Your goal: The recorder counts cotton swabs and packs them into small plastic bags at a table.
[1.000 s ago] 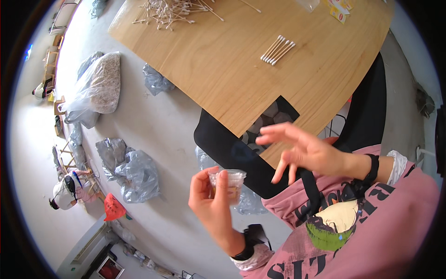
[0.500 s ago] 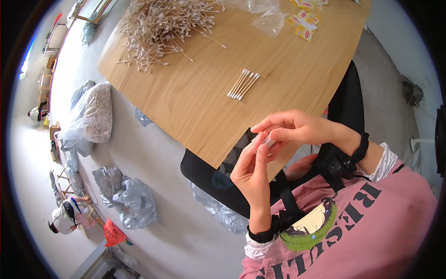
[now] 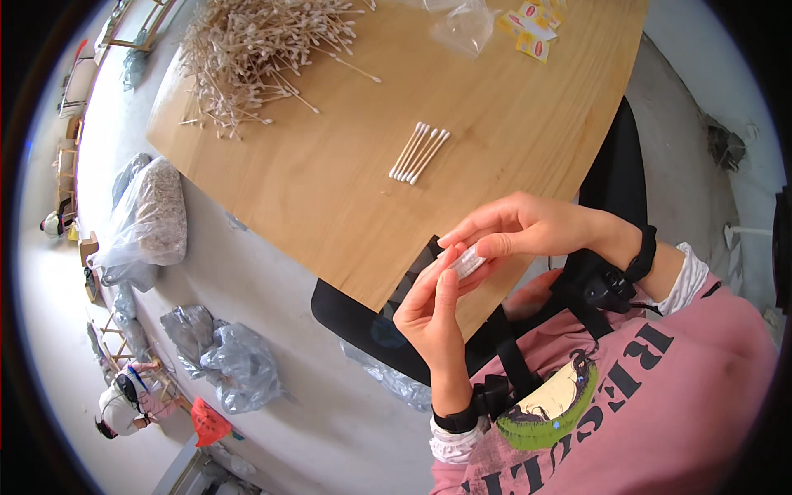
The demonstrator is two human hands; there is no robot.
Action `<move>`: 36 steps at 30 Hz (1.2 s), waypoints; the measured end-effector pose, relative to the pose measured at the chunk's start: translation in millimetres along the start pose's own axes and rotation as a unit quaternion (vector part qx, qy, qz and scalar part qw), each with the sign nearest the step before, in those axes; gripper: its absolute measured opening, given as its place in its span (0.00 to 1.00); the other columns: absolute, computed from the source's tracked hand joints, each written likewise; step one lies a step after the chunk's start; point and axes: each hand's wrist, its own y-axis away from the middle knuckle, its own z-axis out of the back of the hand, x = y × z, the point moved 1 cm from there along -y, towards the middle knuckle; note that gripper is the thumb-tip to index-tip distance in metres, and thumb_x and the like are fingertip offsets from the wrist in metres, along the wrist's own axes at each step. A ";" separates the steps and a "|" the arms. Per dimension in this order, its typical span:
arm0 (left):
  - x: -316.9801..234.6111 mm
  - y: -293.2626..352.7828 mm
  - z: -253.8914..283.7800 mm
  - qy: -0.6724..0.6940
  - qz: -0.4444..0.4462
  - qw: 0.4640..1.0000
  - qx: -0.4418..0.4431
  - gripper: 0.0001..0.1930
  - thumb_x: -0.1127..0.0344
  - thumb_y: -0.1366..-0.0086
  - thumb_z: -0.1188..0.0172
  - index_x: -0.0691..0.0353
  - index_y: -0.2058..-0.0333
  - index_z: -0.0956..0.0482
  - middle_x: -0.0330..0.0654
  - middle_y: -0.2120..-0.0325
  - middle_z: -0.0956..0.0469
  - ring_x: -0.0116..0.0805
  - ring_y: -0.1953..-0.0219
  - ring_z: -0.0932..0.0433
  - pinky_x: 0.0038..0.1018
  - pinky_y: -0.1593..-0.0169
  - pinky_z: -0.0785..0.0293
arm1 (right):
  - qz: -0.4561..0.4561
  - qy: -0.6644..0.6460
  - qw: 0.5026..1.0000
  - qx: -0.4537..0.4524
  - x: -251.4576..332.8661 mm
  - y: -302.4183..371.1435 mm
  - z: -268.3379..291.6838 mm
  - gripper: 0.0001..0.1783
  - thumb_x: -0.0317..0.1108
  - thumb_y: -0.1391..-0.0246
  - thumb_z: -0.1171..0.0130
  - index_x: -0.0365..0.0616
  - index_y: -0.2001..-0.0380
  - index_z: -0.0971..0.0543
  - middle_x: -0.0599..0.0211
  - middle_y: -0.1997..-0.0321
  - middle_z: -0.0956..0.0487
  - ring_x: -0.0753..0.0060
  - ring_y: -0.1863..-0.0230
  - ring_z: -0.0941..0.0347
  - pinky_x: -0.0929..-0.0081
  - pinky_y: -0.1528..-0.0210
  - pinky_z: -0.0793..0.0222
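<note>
Between my two hands, over the table's near edge, is a bundle of cotton swabs (image 3: 468,262), its white tips packed side by side; the sticks are hidden by my fingers. My left hand (image 3: 431,318) closes on the bundle from the left, thumb and fingertips against it. From the right, my right hand (image 3: 532,227) curves around the same bundle, with its thumb over the tips. Just beyond my hands, a short row of several loose cotton swabs (image 3: 419,153) lies on the wooden table (image 3: 330,198).
A large heap of cotton swabs (image 3: 247,58) covers the far left of the table. At the far side lie a clear plastic bag (image 3: 466,25) and yellow-and-white cards (image 3: 532,33). Filled plastic bags (image 3: 239,363) stand on the floor; another person (image 3: 128,400) bends at the left.
My view has shifted slightly, so the table's contents appear a little further left. Both hands remain together, and more of the bundle's white tips now show between them.
</note>
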 end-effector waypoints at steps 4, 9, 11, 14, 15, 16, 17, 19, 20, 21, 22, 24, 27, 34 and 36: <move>13.1 3.5 1.8 -0.056 -0.096 0.994 -0.017 0.13 0.72 0.31 0.42 0.77 0.53 0.19 0.56 0.56 0.17 0.41 0.56 0.17 0.29 0.51 0.19 | 0.013 -0.020 1.000 0.017 -0.7 2.0 -0.9 0.21 0.36 0.32 0.44 0.33 0.42 0.25 0.58 0.48 0.19 0.74 0.48 0.23 0.78 0.48 0.25; 20.9 5.4 8.0 0.005 -0.022 0.999 -0.028 0.12 0.78 0.35 0.39 0.73 0.53 0.17 0.51 0.56 0.17 0.36 0.52 0.19 0.28 0.44 0.27 | -0.004 0.046 0.999 0.015 0.8 3.0 2.3 0.23 0.40 0.31 0.47 0.38 0.40 0.26 0.61 0.45 0.20 0.74 0.42 0.27 0.73 0.38 0.34; 10.8 6.0 3.7 -0.021 -0.083 0.996 0.023 0.13 0.73 0.31 0.41 0.76 0.52 0.19 0.54 0.56 0.18 0.41 0.64 0.15 0.28 0.56 0.17 | -0.005 0.040 0.999 0.021 -1.5 3.4 1.1 0.25 0.44 0.30 0.49 0.37 0.40 0.26 0.61 0.45 0.20 0.73 0.41 0.27 0.73 0.38 0.34; -9.8 12.0 -7.3 -0.114 -0.082 0.990 0.021 0.11 0.76 0.33 0.40 0.72 0.54 0.17 0.51 0.59 0.17 0.34 0.67 0.17 0.25 0.61 0.20 | 0.032 0.013 0.999 0.019 -4.6 6.9 -0.1 0.39 0.62 0.33 0.54 0.32 0.43 0.26 0.58 0.47 0.21 0.73 0.45 0.25 0.76 0.43 0.28; -13.6 15.6 -5.3 -0.157 -0.096 0.983 0.016 0.11 0.76 0.33 0.40 0.71 0.54 0.17 0.50 0.59 0.17 0.33 0.64 0.18 0.26 0.58 0.21 | 0.034 0.012 0.999 0.021 -3.8 6.5 -1.5 0.39 0.62 0.33 0.54 0.32 0.43 0.26 0.58 0.47 0.21 0.73 0.45 0.25 0.76 0.43 0.28; -12.4 16.8 -2.0 -0.159 -0.098 0.982 0.015 0.11 0.76 0.33 0.40 0.71 0.54 0.17 0.50 0.59 0.17 0.33 0.64 0.18 0.26 0.58 0.21 | 0.013 -0.006 1.000 0.021 -3.0 6.7 -3.1 0.39 0.63 0.34 0.54 0.33 0.43 0.26 0.58 0.47 0.21 0.73 0.45 0.25 0.75 0.43 0.27; -9.8 18.0 2.2 -0.217 -0.174 0.960 0.025 0.13 0.79 0.38 0.37 0.68 0.54 0.16 0.47 0.58 0.17 0.34 0.61 0.20 0.27 0.54 0.24 | -0.008 -0.024 0.999 0.020 -2.3 7.3 -5.2 0.40 0.63 0.35 0.53 0.33 0.43 0.26 0.58 0.46 0.21 0.73 0.45 0.25 0.75 0.44 0.27; -7.7 16.3 4.4 -0.271 -0.253 0.928 0.039 0.15 0.81 0.42 0.33 0.66 0.54 0.15 0.45 0.57 0.18 0.35 0.58 0.23 0.28 0.49 0.27 | -0.005 -0.029 0.999 0.017 -0.7 7.3 -8.6 0.36 0.60 0.34 0.50 0.34 0.43 0.26 0.58 0.47 0.21 0.73 0.46 0.24 0.75 0.45 0.26; -7.3 13.0 3.9 -0.235 -0.229 0.944 0.024 0.16 0.81 0.44 0.32 0.65 0.55 0.14 0.44 0.58 0.18 0.36 0.57 0.23 0.30 0.48 0.28 | -0.004 -0.036 0.999 0.016 -0.1 7.5 -10.3 0.33 0.56 0.34 0.46 0.34 0.44 0.26 0.59 0.47 0.20 0.73 0.47 0.24 0.75 0.47 0.25; -6.3 11.6 3.4 -0.198 -0.203 0.959 0.009 0.17 0.81 0.45 0.31 0.64 0.56 0.14 0.42 0.58 0.18 0.37 0.57 0.23 0.31 0.47 0.29 | -0.001 -0.034 0.999 0.016 -1.0 9.0 -12.2 0.33 0.56 0.34 0.46 0.34 0.44 0.26 0.59 0.47 0.20 0.73 0.47 0.24 0.75 0.47 0.25; -5.2 9.4 6.1 -0.204 -0.206 0.956 0.035 0.15 0.81 0.45 0.31 0.64 0.57 0.14 0.42 0.59 0.18 0.35 0.56 0.22 0.28 0.49 0.27 | 0.023 -0.037 0.999 0.023 -2.8 9.9 -14.0 0.26 0.48 0.34 0.43 0.36 0.45 0.25 0.60 0.48 0.20 0.74 0.48 0.23 0.76 0.48 0.24; -2.2 7.8 10.1 -0.172 -0.201 0.963 0.042 0.14 0.82 0.44 0.32 0.65 0.58 0.14 0.43 0.60 0.18 0.35 0.56 0.22 0.27 0.51 0.26 | 0.049 -0.038 0.998 0.031 -9.7 11.1 -18.6 0.20 0.40 0.35 0.40 0.37 0.47 0.24 0.61 0.49 0.20 0.75 0.49 0.22 0.77 0.49 0.24; -2.0 10.2 9.4 -0.142 -0.210 0.966 0.044 0.13 0.83 0.41 0.34 0.65 0.58 0.14 0.43 0.61 0.18 0.33 0.57 0.20 0.24 0.55 0.24 | 0.116 -0.011 0.992 -0.045 -17.7 13.8 -25.8 0.10 0.27 0.39 0.38 0.38 0.55 0.21 0.63 0.51 0.19 0.75 0.52 0.21 0.77 0.50 0.23; 6.9 13.3 -2.0 -0.204 -0.311 0.928 -0.029 0.06 0.81 0.37 0.37 0.70 0.61 0.16 0.44 0.63 0.20 0.29 0.58 0.21 0.24 0.53 0.23 | 0.237 0.084 0.953 -0.167 -23.9 12.2 -41.2 0.02 0.22 0.39 0.41 0.37 0.64 0.19 0.59 0.54 0.17 0.73 0.56 0.18 0.78 0.55 0.21; 13.2 4.9 -4.7 -0.167 -0.261 0.950 -0.042 0.04 0.80 0.35 0.38 0.70 0.62 0.18 0.43 0.62 0.21 0.28 0.59 0.21 0.24 0.53 0.23 | 0.234 0.059 0.950 -0.199 -28.4 9.0 -42.7 0.02 0.23 0.39 0.40 0.37 0.65 0.20 0.60 0.56 0.17 0.73 0.57 0.18 0.79 0.56 0.21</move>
